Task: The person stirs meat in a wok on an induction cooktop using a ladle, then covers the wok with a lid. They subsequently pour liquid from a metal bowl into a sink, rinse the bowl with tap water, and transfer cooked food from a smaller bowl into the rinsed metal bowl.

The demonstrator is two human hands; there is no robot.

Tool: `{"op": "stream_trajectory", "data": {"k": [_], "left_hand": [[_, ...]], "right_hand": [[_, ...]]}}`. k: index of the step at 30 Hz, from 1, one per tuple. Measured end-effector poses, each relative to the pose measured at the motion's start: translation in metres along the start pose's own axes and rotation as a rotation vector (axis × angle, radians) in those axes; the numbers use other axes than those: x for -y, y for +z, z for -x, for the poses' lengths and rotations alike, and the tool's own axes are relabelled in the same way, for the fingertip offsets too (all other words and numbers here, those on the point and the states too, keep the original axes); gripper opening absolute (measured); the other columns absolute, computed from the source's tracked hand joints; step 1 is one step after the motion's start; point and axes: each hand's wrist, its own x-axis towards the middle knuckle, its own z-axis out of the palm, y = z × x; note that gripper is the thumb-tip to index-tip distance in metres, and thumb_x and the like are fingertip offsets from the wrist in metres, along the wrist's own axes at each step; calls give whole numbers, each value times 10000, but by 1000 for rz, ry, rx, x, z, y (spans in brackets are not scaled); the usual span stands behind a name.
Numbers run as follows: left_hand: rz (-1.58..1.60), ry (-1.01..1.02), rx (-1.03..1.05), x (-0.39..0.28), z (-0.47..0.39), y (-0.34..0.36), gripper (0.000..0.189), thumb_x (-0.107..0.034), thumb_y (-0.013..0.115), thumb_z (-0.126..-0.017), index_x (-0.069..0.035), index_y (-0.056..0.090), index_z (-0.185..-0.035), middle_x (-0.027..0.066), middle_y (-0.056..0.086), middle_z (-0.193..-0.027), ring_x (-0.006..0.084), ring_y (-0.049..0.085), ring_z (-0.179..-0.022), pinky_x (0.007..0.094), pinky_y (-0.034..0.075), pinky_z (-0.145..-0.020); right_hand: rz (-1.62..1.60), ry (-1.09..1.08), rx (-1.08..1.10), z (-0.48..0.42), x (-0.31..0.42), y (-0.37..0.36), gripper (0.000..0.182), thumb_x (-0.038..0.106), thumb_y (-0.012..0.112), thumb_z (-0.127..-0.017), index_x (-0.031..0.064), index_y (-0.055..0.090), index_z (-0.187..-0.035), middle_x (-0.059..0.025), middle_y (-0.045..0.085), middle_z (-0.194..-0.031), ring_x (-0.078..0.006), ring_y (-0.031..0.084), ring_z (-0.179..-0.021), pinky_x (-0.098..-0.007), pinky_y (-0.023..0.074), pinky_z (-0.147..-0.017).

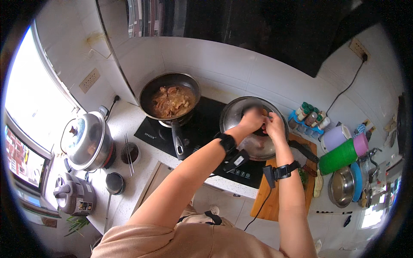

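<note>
Over the right burner, my left hand [252,120] and my right hand [275,126] meet above a domed lid [234,111] on a pan. Their fingers are bent and close together. A dark, blurred shape lies at my left fingertips, with a small orange-brown patch beside it; what they are, and whether either hand grips them, I cannot tell. The black pan handle [303,151] sticks out to the right, beyond my right wrist. On the left burner sits an uncovered frying pan [146,96], with browned food pieces in sauce [174,101].
Beneath both pans is a black cooktop [206,121]. Leftward stand a lidded steel pot [87,138], an electric pressure cooker [74,195], a cup with chopsticks [130,153] and a ladle [114,183]. A cutting board [266,203], spice jars [309,117] and a green basket [337,157] are rightward.
</note>
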Motion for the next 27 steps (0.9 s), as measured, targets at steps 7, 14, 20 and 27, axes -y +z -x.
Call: {"op": "stream_trajectory", "data": {"k": [7,14,20,27], "left_hand": [[146,-341,-28,-14,-10,-19,304,-223,576,-782,37,641,-926,196,654,-813,292,631,-754,379,483,-687],[163,-313,-122,13,-26,-24,252,-160,548,-772,56,638,-865,225,647,-853,320,637,-840,381,490,-747],[130,-146,-161,-2,-17,-116,281,-185,529,-818,60,623,-918,246,642,-855,340,642,-823,383,497,-741],[140,-236,-384,57,2,-223,296,-170,513,-812,56,616,-972,210,654,-844,283,655,-806,359,495,-733]], "right_hand": [[94,56,39,-10,25,5,223,177,551,-872,10,583,-1018,-130,635,-725,-190,608,-525,-329,452,-470],[248,-14,-64,-18,40,22,183,124,636,-775,23,581,-918,-137,624,-755,-234,600,-660,-354,455,-567],[-27,-77,2,-31,115,59,151,137,516,-849,-7,557,-867,-111,564,-688,-189,545,-590,-319,422,-516],[-45,-58,193,-60,191,171,228,195,645,-779,-3,586,-876,-133,643,-733,-229,622,-651,-353,486,-595]]}}
